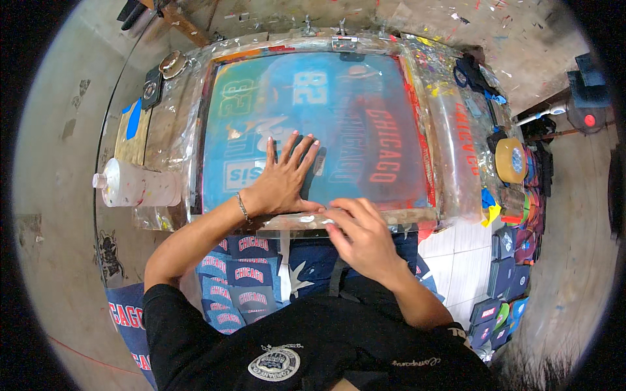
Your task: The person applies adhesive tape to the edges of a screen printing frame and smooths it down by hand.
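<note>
A screen-printing frame (407, 219) lies on the worktable, its blue-green mesh (261, 72) bearing several stencilled letters and numerals, some stained red. My left hand (283, 179) is spread flat over the lower middle of the mesh, fingers pointing away from me and thumb reaching right along the near rail. Just right of that thumb, my right hand (362, 231) is over the near rail with bent fingers drawn together. Whatever may be between its fingertips is too small or hidden to make out.
Left of the frame lies a white plastic bottle (140, 184), with a dark phone-like object (152, 89) and a tape roll (173, 65) farther back. A wide tape roll (510, 160) is at right. Printed fabric pieces (253, 272) lie below the near edge; stacked patches (501, 277) stand lower right.
</note>
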A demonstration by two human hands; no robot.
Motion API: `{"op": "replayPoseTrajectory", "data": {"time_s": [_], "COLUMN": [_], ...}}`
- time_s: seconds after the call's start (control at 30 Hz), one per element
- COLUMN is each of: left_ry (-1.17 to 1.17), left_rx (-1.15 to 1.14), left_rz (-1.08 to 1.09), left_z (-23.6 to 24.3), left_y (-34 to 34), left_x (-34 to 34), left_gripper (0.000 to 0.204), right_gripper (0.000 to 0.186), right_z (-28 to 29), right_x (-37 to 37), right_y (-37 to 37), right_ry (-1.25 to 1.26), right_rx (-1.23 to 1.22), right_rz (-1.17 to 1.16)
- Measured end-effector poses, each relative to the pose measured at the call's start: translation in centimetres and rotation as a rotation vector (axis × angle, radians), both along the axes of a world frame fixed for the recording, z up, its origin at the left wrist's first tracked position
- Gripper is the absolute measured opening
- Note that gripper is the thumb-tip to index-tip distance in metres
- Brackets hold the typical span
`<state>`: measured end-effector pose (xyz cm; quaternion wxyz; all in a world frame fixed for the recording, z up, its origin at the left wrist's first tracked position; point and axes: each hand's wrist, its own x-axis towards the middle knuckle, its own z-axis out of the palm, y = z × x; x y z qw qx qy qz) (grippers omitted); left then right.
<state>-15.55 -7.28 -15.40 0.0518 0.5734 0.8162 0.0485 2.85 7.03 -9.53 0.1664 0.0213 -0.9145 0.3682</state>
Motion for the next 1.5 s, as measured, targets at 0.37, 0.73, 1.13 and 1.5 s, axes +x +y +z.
{"op": "replayPoseTrajectory", "data": {"time_s": [0.37, 0.73, 1.13, 1.5], "left_ry": [-0.044, -0.230, -0.245, -0.314], "left_rx": [-0.061, 0.100, 0.308, 0.619], "left_rz": [0.103, 0.010, 0.269, 0.483], "left_z": [1.7, 4.3, 4.9, 6.8], "left_y": [-0.2, -2.5, -2.9, -2.6], "left_x": [0.9, 10.8, 17.9, 21.9], "left_gripper": [0.115, 0.074, 0.077, 0.037], "right_gripper": [0.020, 0.019, 0.032, 0.019], "right_z": [-0.1, 1.7, 2.7, -3.8], "right_x": [4.6, 7.8, 11.1, 5.7], "right_y": [4.2, 8.5, 34.3, 48.4], "right_ry": [-0.044, 0.067, -0.018, -0.380], "right_rx": [-0.009, -0.020, 0.319, 0.630], "right_rz": [-0.218, -0.268, -0.906, -0.536]}}
